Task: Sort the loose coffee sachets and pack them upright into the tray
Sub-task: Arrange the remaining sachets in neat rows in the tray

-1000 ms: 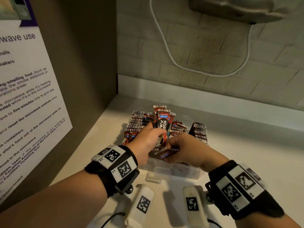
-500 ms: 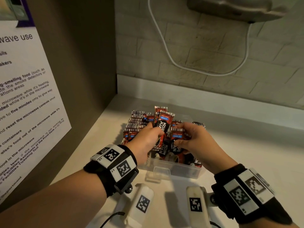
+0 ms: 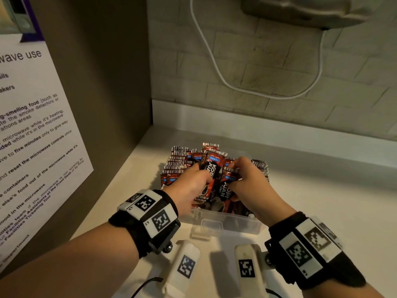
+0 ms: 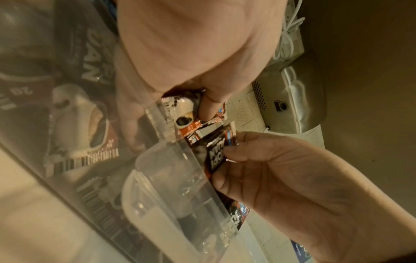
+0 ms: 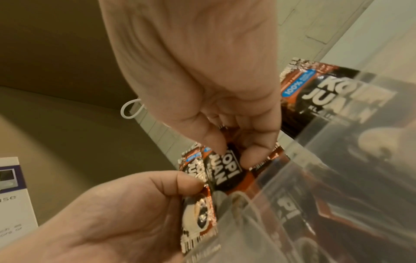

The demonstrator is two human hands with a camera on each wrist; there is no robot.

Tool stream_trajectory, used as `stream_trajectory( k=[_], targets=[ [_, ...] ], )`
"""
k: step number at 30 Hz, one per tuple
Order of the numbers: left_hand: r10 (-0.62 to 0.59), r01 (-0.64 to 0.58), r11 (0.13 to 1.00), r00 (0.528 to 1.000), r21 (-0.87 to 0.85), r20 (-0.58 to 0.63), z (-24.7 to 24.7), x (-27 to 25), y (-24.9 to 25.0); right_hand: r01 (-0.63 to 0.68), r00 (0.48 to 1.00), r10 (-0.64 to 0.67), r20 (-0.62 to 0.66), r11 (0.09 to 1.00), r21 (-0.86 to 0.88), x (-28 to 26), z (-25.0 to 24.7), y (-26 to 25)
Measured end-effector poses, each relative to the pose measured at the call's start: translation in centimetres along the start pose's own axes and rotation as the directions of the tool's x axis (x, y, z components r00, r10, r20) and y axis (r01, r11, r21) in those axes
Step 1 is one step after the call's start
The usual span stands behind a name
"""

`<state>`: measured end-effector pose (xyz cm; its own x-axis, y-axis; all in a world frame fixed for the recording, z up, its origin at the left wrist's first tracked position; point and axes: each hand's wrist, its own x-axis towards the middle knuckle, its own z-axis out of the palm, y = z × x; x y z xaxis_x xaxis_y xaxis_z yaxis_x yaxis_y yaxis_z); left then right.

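Observation:
A clear plastic tray (image 3: pixel 234 225) stands on the pale counter, packed with red-and-black coffee sachets (image 3: pixel 178 162) that stand upright in rows at its back. My left hand (image 3: pixel 204 179) pinches one upright sachet (image 3: pixel 211 168) over the tray's middle. Right beside it, my right hand (image 3: pixel 234 179) pinches another sachet (image 3: pixel 231 177). In the left wrist view my left thumb and fingers (image 4: pixel 209 108) squeeze a sachet (image 4: pixel 186 119) above the tray rim. In the right wrist view my right fingertips (image 5: pixel 252 156) grip a sachet (image 5: pixel 225 170) that touches the left hand's one (image 5: pixel 198 213).
A brown side panel with a white notice (image 3: pixel 32 136) closes off the left. The brick back wall carries a white cable (image 3: pixel 214 67) and a grey wall unit (image 3: pixel 311 11). Bare counter (image 3: pixel 322 201) lies to the tray's right.
My right hand has lifted its sachet from the tray's front edge, turned it upright and brought it against the sachet in my left hand. The left hand has barely moved.

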<state>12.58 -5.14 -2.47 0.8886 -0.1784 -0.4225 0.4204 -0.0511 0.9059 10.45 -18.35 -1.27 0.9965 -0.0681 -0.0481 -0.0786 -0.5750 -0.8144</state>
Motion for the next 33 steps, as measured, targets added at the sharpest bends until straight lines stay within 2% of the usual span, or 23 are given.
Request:
stream_trajectory(
  k=[3, 8, 12, 15, 16, 19, 20, 21, 23, 24, 26, 29, 33],
  targets=[
    [-0.010, 0.011, 0.999, 1.000, 0.034, -0.017, 0.1, 0.3, -0.1, 0.015, 0.999, -0.011, -0.052, 0.998, 0.068, 0.4, 0.1, -0.2],
    [-0.041, 0.042, 0.998, 0.999, 0.050, -0.031, 0.1, 0.1, 0.0, 0.067, 0.991, -0.064, -0.121, 0.997, 0.025, 1.4, 0.5, -0.6],
    [-0.008, -0.002, 0.991, 0.997, 0.134, 0.075, 0.2, 0.1, 0.0, 0.052, 0.994, -0.048, -0.096, 0.998, 0.042, 1.9, 0.7, -0.9],
    [0.040, -0.051, 0.986, 0.997, 0.157, 0.073, 0.3, 0.5, -0.1, 0.070, 0.996, -0.069, -0.057, 0.997, 0.021, 1.9, 0.4, -1.3],
    [0.033, -0.042, 0.988, 0.997, 0.151, 0.066, 0.3, 0.7, -0.1, 0.084, 0.994, -0.085, -0.071, 0.996, -0.014, 1.7, 0.0, -1.5],
    [0.004, -0.014, 0.986, 0.998, 0.164, 0.063, 0.3, 0.8, -0.1, 0.117, 0.958, -0.153, -0.243, 0.981, -0.156, 0.9, -2.1, -2.6],
    [-0.007, -0.005, 0.984, 0.998, 0.176, 0.067, 0.2, 0.9, -0.1, 0.117, 0.950, -0.165, -0.265, 0.975, -0.188, 0.4, -2.8, -3.2],
    [-0.010, -0.004, 0.984, 0.997, 0.179, 0.075, 0.1, 0.9, -0.1, 0.102, 0.960, -0.157, -0.233, 0.968, -0.230, -0.1, -3.3, -3.7],
    [-0.006, -0.007, 0.986, 0.997, 0.166, 0.076, 0.0, 1.0, -0.1, 0.045, 0.998, -0.058, -0.019, 0.906, -0.421, -1.0, -3.2, -4.4],
    [0.001, -0.012, 0.987, 0.998, 0.161, 0.066, 0.0, 1.0, -0.1, 0.033, 0.995, 0.022, 0.099, 0.852, -0.523, -1.2, -2.8, -4.5],
    [0.010, -0.017, 0.988, 0.999, 0.155, 0.052, 0.2, 0.8, -0.1, 0.048, 0.957, 0.157, 0.243, 0.742, -0.668, -1.0, -1.3, -4.1],
    [0.012, -0.018, 0.991, 0.999, 0.133, 0.044, 0.3, 0.9, -0.2, 0.094, 0.914, 0.261, 0.311, 0.610, -0.787, 0.2, 0.6, -2.7],
    [-0.011, 0.007, 0.991, 1.000, 0.136, 0.029, 0.4, 0.8, -0.2, 0.075, 0.899, 0.321, 0.299, 0.559, -0.826, 0.8, 1.4, -1.8]
  ],
)
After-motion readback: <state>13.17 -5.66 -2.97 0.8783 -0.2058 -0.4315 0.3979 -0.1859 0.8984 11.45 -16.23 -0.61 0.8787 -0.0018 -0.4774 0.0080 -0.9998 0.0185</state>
